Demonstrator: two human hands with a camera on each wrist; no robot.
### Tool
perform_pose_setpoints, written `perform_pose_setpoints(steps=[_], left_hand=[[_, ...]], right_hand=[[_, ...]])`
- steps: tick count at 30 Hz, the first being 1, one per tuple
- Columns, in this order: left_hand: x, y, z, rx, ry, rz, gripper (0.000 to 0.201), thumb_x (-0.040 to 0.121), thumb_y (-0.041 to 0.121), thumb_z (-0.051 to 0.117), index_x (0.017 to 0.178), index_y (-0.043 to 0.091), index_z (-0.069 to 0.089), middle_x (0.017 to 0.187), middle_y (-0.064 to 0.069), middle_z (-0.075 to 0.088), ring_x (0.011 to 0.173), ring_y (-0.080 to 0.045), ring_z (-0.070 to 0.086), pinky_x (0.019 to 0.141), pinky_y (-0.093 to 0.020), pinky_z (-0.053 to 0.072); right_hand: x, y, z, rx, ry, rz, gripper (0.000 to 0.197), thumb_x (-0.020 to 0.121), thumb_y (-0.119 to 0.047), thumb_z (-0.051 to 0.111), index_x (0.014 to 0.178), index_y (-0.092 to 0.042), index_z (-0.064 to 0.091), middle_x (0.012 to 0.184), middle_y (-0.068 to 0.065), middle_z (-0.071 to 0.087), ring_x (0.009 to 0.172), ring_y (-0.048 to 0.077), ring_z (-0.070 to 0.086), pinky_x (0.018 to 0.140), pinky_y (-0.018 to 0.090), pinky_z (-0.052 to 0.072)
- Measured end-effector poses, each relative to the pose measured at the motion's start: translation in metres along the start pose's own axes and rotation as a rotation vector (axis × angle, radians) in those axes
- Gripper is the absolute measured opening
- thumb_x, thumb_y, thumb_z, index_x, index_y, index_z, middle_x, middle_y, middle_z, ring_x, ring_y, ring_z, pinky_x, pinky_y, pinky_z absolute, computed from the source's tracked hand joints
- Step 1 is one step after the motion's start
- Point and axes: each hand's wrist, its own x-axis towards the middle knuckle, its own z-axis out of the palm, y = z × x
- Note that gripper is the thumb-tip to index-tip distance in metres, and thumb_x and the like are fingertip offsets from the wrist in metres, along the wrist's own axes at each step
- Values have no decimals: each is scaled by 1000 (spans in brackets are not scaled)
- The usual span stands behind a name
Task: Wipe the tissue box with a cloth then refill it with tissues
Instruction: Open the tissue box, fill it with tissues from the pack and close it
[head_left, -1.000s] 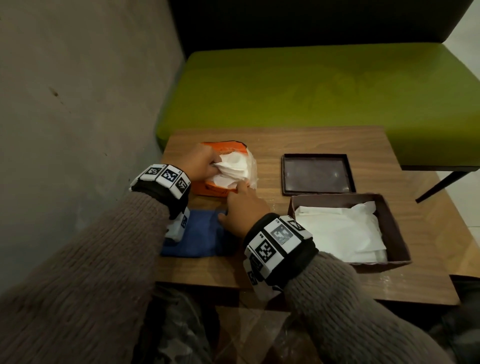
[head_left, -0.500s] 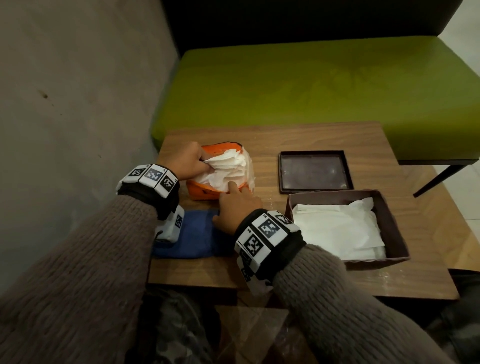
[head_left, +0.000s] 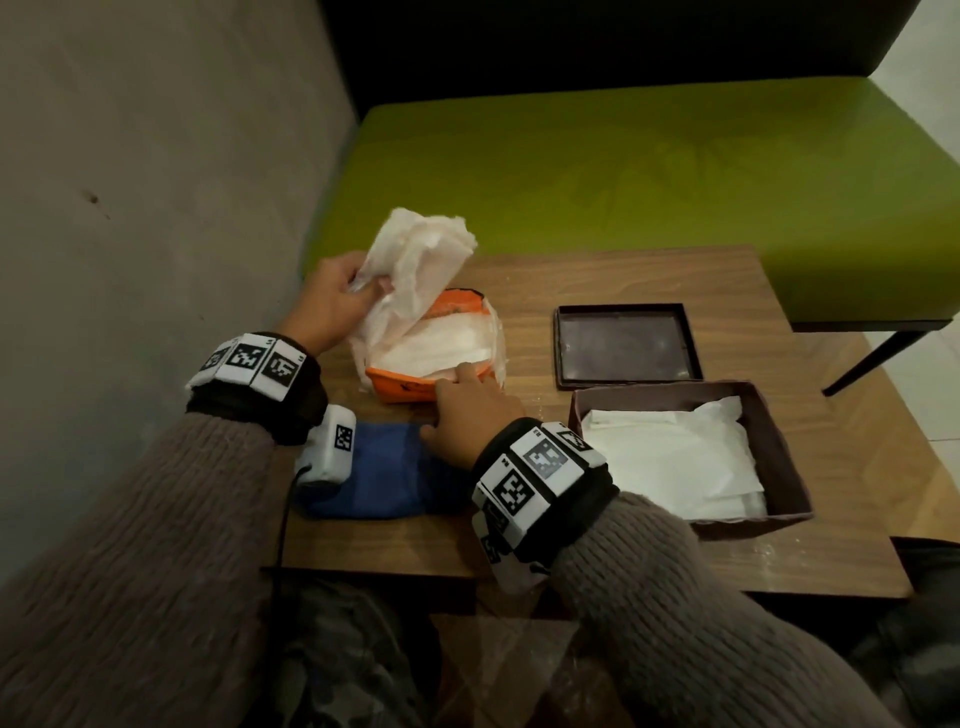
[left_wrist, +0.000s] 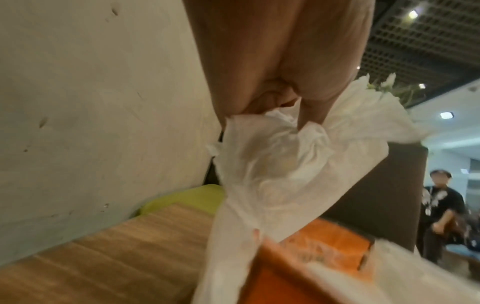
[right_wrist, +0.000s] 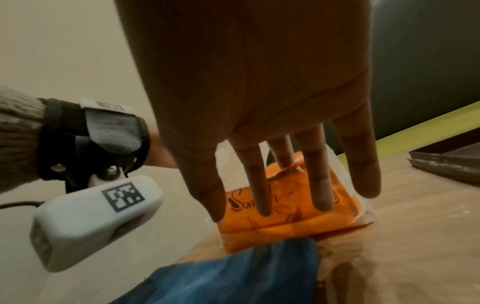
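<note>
An orange tissue pack (head_left: 410, 387) (right_wrist: 285, 201) lies open on the wooden table (head_left: 649, 275), with white tissues (head_left: 441, 348) showing inside. My left hand (head_left: 332, 301) (left_wrist: 275, 102) pinches a bunch of white tissue (head_left: 415, 254) (left_wrist: 280, 164) lifted above the pack's left end. My right hand (head_left: 467, 410) (right_wrist: 285, 195) presses straight fingers on the pack's near edge. The dark brown tissue box (head_left: 779, 452) stands at the right, holding flat white tissues (head_left: 670, 462). Its lid (head_left: 626, 343) lies behind it. A blue cloth (head_left: 384, 478) (right_wrist: 233, 275) sits under my wrists.
A green bench seat (head_left: 623, 171) runs behind the table, with a grey wall (head_left: 156, 182) on the left. The table's near edge is just below my forearms. A person (left_wrist: 439, 209) stands far off in the left wrist view.
My left hand has risen up and to the left, pulling a bunch of tissue out of the orange pack. My right hand has stayed pressing on the pack's near edge.
</note>
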Motion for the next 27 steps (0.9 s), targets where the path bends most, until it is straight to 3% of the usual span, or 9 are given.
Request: perform_pose_setpoints(steps=[2,3,6,10,13,16,19,23,27], left_hand=[[-6,6,-8,-175,84,-50,26,89,19,60,110,3,62,89,2,64,78,-8,58,65,-16,48],[-9,8,-11,-294,104,-85,23,91,19,59,109,7,62,90,5,66,83,-11,62,71,-20,51],[-32,22,-16,-655,67,-191,22,90,18,58,111,13,61,101,0,70,97,-18,66,87,-38,54],[-73,46,0,-937,-79,-225,42,93,24,51,132,9,48,128,-9,60,116,-22,58,90,-35,54],[-107,57,22,-1056,-96,-324,45,93,27,47,135,10,45,112,1,69,103,-17,64,78,-28,55],[-135,65,48,-1201,-183,-452,39,92,37,48,125,19,56,125,-5,62,110,-22,62,92,-38,48],[-154,83,67,-1217,-207,-464,41,97,40,30,117,20,60,116,-6,68,106,-23,65,87,-40,53],[-170,100,79,-1221,-232,-434,55,93,59,20,107,26,62,99,0,74,92,-17,70,72,-35,56],[-177,105,87,-1124,-113,-341,57,85,65,35,119,24,55,110,-2,70,97,-14,68,69,-27,57]], right_hand=[[-4,-1,-4,35,60,-26,44,90,-38,55,125,-11,51,133,10,43,122,33,45,95,44,46],[-7,-1,-8,73,99,-44,43,91,-39,54,124,-12,52,131,10,45,120,31,47,94,44,46],[-26,5,-24,324,246,-78,35,95,-39,48,120,-16,53,124,6,51,110,24,53,90,43,48],[-56,20,-46,887,434,-69,24,98,-40,42,101,-20,55,100,-3,64,86,8,61,76,23,46],[-73,32,-56,1213,259,8,38,95,-54,40,108,-23,58,102,0,68,89,11,67,79,29,52],[-87,40,-56,1477,30,-39,42,95,-47,45,126,-21,56,115,0,69,102,14,68,88,32,55],[-96,49,-48,1506,63,62,41,93,-34,56,129,-13,55,116,6,69,104,21,68,89,35,55],[-107,66,-35,1565,70,132,30,95,-28,56,121,-16,58,116,8,69,105,24,66,91,40,53],[-117,78,-32,1682,46,133,33,96,-27,53,125,-11,57,115,10,70,106,27,67,91,43,53]])
